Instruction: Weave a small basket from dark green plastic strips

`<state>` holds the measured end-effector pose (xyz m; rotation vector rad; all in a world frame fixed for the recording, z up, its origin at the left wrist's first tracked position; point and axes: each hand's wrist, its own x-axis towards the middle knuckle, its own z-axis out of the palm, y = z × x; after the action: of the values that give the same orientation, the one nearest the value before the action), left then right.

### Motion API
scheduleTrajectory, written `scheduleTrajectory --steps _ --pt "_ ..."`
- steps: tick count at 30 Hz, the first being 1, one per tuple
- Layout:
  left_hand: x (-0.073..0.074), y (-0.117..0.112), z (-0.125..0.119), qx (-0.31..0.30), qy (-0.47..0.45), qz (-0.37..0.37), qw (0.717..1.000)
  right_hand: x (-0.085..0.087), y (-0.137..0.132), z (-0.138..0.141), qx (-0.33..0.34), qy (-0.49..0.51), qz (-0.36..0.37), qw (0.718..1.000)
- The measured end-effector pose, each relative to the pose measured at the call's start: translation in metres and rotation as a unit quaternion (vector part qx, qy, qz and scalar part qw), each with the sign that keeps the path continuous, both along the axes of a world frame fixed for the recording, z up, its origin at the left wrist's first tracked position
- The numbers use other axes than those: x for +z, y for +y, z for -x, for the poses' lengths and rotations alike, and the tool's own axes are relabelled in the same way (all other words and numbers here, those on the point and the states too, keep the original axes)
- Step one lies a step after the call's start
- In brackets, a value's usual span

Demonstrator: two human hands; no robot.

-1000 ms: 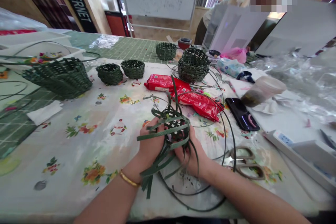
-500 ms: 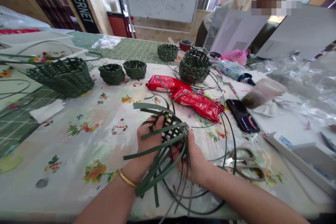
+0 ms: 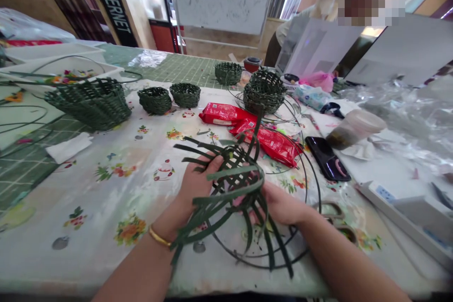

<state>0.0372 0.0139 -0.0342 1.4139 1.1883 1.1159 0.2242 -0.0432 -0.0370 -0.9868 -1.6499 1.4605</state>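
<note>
Between my hands sits a half-woven basket of dark green strips (image 3: 237, 179), its loose strip ends splaying in all directions. My left hand (image 3: 200, 181) grips its left side, with a gold bangle (image 3: 159, 237) on that wrist. My right hand (image 3: 279, 205) holds its lower right side. Long dark strands (image 3: 255, 260) curve on the floral tablecloth (image 3: 81, 188) beneath it. Steel scissors (image 3: 336, 212) lie mostly hidden behind my right forearm. Several finished woven baskets (image 3: 264, 92) stand beyond the red snack packets (image 3: 222, 113).
A black phone (image 3: 327, 158) and a plastic cup (image 3: 356, 131) lie to the right, near crumpled clear plastic (image 3: 399, 108). A green cutting mat (image 3: 177, 68) runs along the far side. A white tray (image 3: 60, 68) sits at left. A person stands behind white boards (image 3: 318, 45).
The woven piece has turned and now sits higher, with its strip ends pointing differently. My right hand has shifted rightward, its forearm now covering most of the scissors.
</note>
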Motion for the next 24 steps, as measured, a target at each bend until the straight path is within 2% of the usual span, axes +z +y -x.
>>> scheduleTrajectory --steps 1,2,5,7,12,15,20,24 --pt "0.001 0.000 0.002 -0.020 0.023 -0.005 1.000 0.002 0.004 -0.009 0.050 -0.010 0.033 0.998" --pt "0.002 0.000 0.004 -0.053 0.044 -0.017 0.997 0.004 0.007 -0.017 0.027 -0.009 0.045 0.999" --pt "0.003 -0.002 0.006 -0.137 0.096 -0.101 0.981 0.009 0.012 -0.034 -0.143 0.010 0.007 0.990" --pt "0.001 -0.003 0.005 -0.172 0.111 -0.140 0.969 0.013 0.011 -0.036 -0.177 0.017 -0.035 0.984" --pt "0.000 -0.010 0.000 -0.213 0.083 -0.137 0.964 0.023 0.002 -0.028 -0.164 0.006 -0.130 0.978" --pt "0.002 -0.014 0.001 -0.241 0.042 -0.149 0.958 0.029 -0.002 -0.028 -0.139 -0.037 -0.228 0.963" --pt "0.003 -0.015 0.006 -0.273 0.059 -0.265 0.923 0.032 -0.004 -0.030 -0.095 -0.103 -0.365 0.920" --pt "-0.002 -0.012 0.007 -0.269 0.067 -0.364 0.889 0.028 -0.004 -0.026 -0.113 -0.123 -0.453 0.876"
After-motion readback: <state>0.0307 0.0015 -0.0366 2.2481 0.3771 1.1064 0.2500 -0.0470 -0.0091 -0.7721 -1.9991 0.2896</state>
